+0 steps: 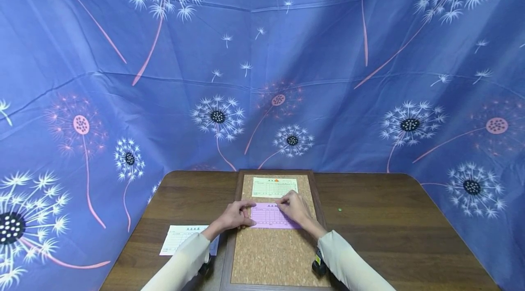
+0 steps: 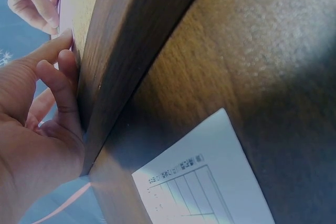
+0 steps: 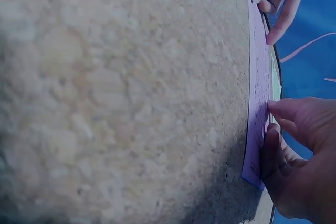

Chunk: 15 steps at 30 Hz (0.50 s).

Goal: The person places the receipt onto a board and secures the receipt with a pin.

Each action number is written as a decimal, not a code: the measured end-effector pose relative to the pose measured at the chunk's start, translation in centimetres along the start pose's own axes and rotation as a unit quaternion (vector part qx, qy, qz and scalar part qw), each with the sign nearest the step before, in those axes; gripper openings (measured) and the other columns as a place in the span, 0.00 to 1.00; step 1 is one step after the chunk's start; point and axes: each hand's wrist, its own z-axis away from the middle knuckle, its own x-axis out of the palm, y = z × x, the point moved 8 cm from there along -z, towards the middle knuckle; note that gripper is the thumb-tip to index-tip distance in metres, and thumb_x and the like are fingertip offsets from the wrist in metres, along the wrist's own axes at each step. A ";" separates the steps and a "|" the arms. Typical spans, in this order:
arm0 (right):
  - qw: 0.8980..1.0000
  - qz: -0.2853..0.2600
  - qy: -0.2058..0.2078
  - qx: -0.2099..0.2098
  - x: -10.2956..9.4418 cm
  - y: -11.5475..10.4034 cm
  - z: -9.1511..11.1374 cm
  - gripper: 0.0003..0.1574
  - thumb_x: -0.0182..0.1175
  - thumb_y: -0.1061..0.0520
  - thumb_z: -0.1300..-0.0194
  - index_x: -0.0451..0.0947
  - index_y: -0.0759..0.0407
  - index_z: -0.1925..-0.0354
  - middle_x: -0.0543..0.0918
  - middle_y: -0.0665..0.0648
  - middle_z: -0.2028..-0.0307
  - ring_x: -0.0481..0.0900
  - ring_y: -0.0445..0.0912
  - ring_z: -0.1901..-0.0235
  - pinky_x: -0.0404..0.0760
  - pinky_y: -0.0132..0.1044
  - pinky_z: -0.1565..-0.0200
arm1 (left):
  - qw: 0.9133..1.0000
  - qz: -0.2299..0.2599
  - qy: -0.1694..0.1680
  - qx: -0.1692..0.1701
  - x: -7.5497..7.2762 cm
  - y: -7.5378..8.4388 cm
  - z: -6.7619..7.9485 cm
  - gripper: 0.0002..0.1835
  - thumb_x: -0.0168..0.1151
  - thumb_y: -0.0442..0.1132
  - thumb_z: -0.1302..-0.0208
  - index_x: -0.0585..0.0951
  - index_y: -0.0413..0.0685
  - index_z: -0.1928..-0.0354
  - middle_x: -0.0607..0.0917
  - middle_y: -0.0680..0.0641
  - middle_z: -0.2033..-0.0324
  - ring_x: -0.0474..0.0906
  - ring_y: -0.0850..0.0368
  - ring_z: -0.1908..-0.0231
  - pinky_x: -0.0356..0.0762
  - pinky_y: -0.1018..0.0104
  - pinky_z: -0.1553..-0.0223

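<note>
A pink printed form (image 1: 270, 216) lies on a wood-framed cork board (image 1: 279, 259). My left hand (image 1: 238, 215) holds down its left end, with spread fingertips touching near the upper and lower corners. At the form's top edge, right of the middle, is my right hand (image 1: 294, 207), fingers bent and tips close together. Whether anything small is between those tips is hidden. The right wrist view shows the right hand (image 3: 304, 156) touching the form (image 3: 255, 93). Above it on the cork is a pale green form (image 1: 268, 187) with a small orange thing (image 1: 276, 180) at its top.
A white printed form (image 1: 176, 238) lies on the brown table (image 1: 381, 231) left of the board, partly under the left forearm. A tiny green object (image 1: 340, 210) sits right of the board. Behind the table hangs a blue dandelion-patterned cloth (image 1: 254, 54).
</note>
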 end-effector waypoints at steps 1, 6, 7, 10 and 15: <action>1.000 0.000 -0.004 0.004 0.1 0.1 0.1 0.02 0.73 0.61 0.41 0.91 0.56 0.66 0.84 0.52 0.64 0.82 0.46 0.63 0.83 0.42 0.60 | 1.000 0.000 0.000 0.000 0.0 0.0 0.1 0.32 0.75 0.25 0.49 0.78 0.32 0.38 0.76 0.51 0.78 0.72 0.64 0.85 0.70 0.75 0.85; 1.000 0.003 -0.011 0.005 0.1 0.4 0.5 0.05 0.73 0.61 0.41 0.91 0.56 0.64 0.85 0.52 0.64 0.79 0.42 0.64 0.79 0.37 0.61 | 1.000 -0.002 0.001 0.000 0.2 0.2 0.2 0.32 0.75 0.25 0.49 0.78 0.32 0.39 0.77 0.50 0.78 0.72 0.64 0.85 0.69 0.75 0.84; 1.000 0.003 -0.014 0.005 0.1 0.5 0.6 0.06 0.73 0.60 0.41 0.91 0.56 0.63 0.84 0.51 0.66 0.77 0.41 0.66 0.77 0.34 0.64 | 1.000 -0.003 0.001 -0.001 0.2 0.2 0.3 0.32 0.75 0.25 0.49 0.79 0.33 0.39 0.77 0.51 0.78 0.72 0.64 0.85 0.69 0.75 0.84; 1.000 -0.002 -0.022 -0.002 0.1 0.6 0.9 0.08 0.71 0.60 0.40 0.91 0.56 0.60 0.79 0.48 0.76 0.69 0.37 0.76 0.66 0.27 0.75 | 1.000 -0.003 0.000 -0.002 0.2 0.1 0.2 0.32 0.75 0.25 0.48 0.78 0.32 0.38 0.77 0.51 0.78 0.72 0.64 0.85 0.69 0.75 0.83; 0.998 -0.024 -0.050 -0.017 0.2 0.5 0.9 0.12 0.68 0.62 0.36 0.90 0.58 0.54 0.71 0.45 0.82 0.60 0.33 0.82 0.56 0.26 0.79 | 1.000 -0.004 0.001 0.007 -0.1 0.1 0.1 0.31 0.75 0.26 0.47 0.78 0.31 0.38 0.77 0.50 0.79 0.72 0.64 0.85 0.69 0.74 0.83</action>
